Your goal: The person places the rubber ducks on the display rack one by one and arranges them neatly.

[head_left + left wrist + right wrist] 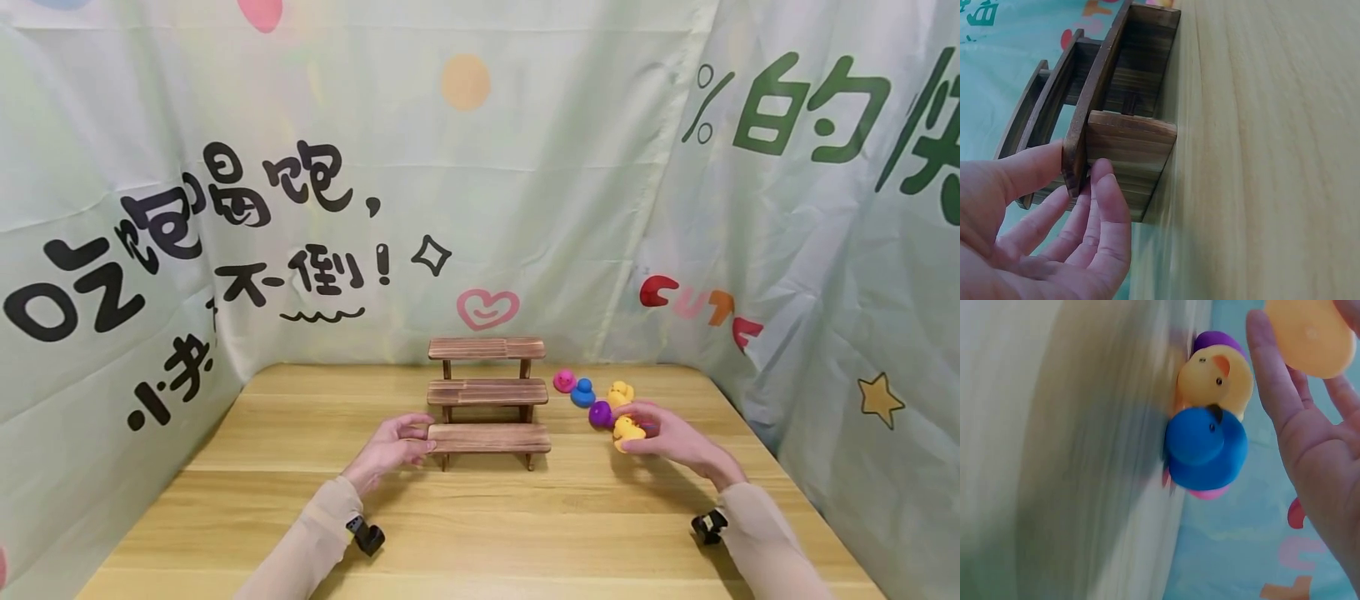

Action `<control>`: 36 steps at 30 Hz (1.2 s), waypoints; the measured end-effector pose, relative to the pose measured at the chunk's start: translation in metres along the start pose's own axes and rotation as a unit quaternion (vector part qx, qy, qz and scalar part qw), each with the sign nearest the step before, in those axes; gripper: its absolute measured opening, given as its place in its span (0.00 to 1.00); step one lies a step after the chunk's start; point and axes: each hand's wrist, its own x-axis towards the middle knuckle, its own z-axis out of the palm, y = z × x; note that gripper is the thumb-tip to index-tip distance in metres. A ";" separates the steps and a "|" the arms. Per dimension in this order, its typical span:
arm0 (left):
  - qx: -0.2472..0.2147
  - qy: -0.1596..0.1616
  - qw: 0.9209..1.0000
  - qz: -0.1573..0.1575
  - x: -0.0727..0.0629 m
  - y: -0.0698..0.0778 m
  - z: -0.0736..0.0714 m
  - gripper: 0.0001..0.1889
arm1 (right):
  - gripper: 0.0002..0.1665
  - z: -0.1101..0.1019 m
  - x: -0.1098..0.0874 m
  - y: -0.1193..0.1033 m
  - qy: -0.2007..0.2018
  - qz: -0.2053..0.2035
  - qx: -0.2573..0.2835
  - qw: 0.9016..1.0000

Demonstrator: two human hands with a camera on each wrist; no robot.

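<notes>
A three-tier wooden stand (489,437) with brown plank shelves stands on the table. My left hand (392,450) grips the left end of its lowest shelf; in the left wrist view the thumb lies on top of the board (1094,94) and the fingers are beneath. To the right of the stand, my right hand (675,437) holds a yellow rubber duck (627,432) between thumb and fingers. In the right wrist view this duck (1311,339) is raised off the table and partly cut off by the frame.
Near the right hand sit a pink duck (564,381), a blue duck (582,392), a purple duck (601,414) and another yellow duck (619,392). My right hand hides part of this group. Printed cloth (555,167) hangs behind and beside the wooden table (525,533).
</notes>
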 end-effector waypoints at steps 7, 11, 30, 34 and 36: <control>0.000 -0.005 1.000 -0.004 0.000 0.000 -0.002 0.29 | 0.29 0.006 0.011 -0.008 -0.022 -0.002 0.028 0.999; -0.008 -0.006 1.000 -0.004 0.001 0.002 -0.001 0.29 | 0.29 0.010 0.016 -0.015 -0.030 -0.006 0.050 0.998; -0.011 -0.004 1.000 -0.001 0.000 0.002 0.001 0.29 | 0.33 0.018 0.032 -0.040 -0.046 -0.054 0.169 0.983; -0.012 -0.001 1.000 -0.006 0.001 0.002 0.001 0.28 | 0.31 0.021 0.035 -0.046 -0.041 -0.065 0.168 0.983; -0.012 0.000 1.000 -0.007 0.000 0.002 0.001 0.28 | 0.30 0.022 0.037 -0.049 -0.032 -0.061 0.169 0.983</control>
